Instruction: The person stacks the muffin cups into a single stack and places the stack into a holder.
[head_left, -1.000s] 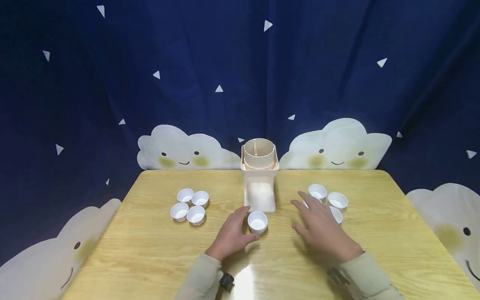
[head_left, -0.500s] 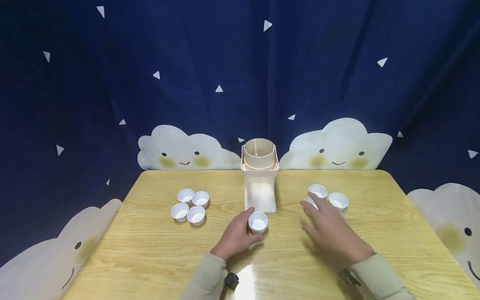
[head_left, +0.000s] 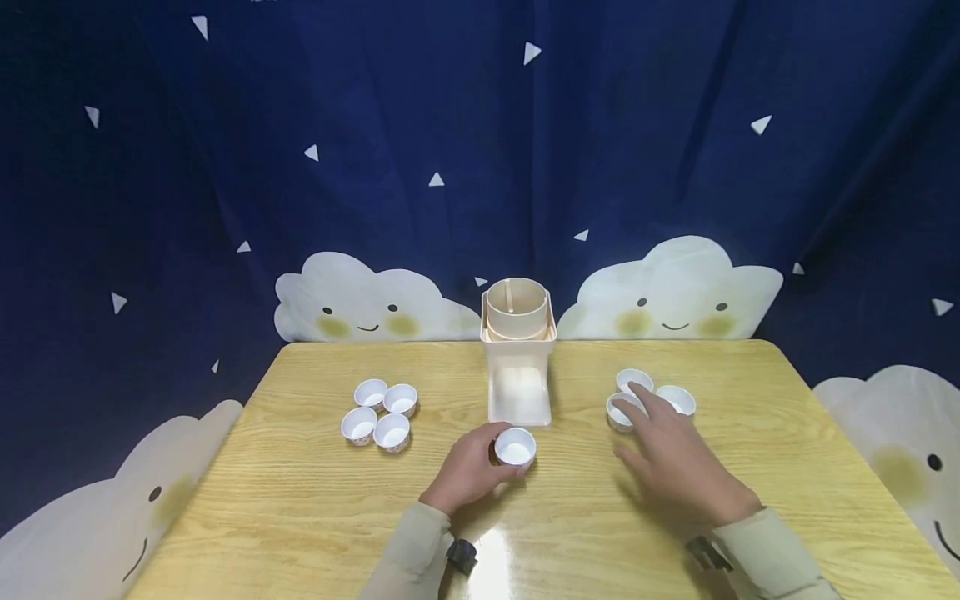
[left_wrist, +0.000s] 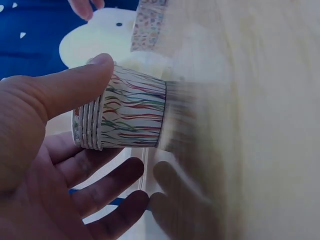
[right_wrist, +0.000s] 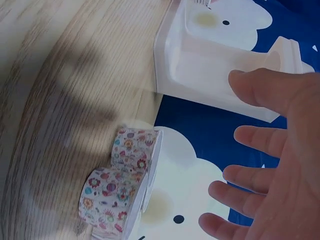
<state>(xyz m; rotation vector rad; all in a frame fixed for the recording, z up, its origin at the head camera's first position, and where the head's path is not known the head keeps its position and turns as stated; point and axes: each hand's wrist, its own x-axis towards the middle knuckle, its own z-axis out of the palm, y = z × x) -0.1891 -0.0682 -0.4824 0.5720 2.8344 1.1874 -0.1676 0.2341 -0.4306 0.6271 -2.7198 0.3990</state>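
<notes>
My left hand [head_left: 472, 468] grips a small nested stack of paper baking cups [head_left: 515, 447] between thumb and forefinger. In the left wrist view the outer cup [left_wrist: 135, 112] has wavy coloured stripes, with several rims layered by my thumb. The other left fingers are loosely bent below it. My right hand [head_left: 678, 454] hovers with spread fingers over the right-hand group of white-lined cups [head_left: 621, 412], holding nothing. Flower-patterned sides of these cups [right_wrist: 107, 200] show in the right wrist view. The right hand hides the near part of that group.
A cream plastic holder [head_left: 519, 396] with a round open top stands at the back middle, just behind the held stack. Several more cups [head_left: 392, 432] sit clustered on the left of the wooden table [head_left: 300, 517]. A dark blue curtain [head_left: 420, 100] hangs behind.
My right hand has moved right over its cups, uncovering the left one and covering the nearest one. My left hand has shifted slightly right and closed its fingers onto the cup stack.
</notes>
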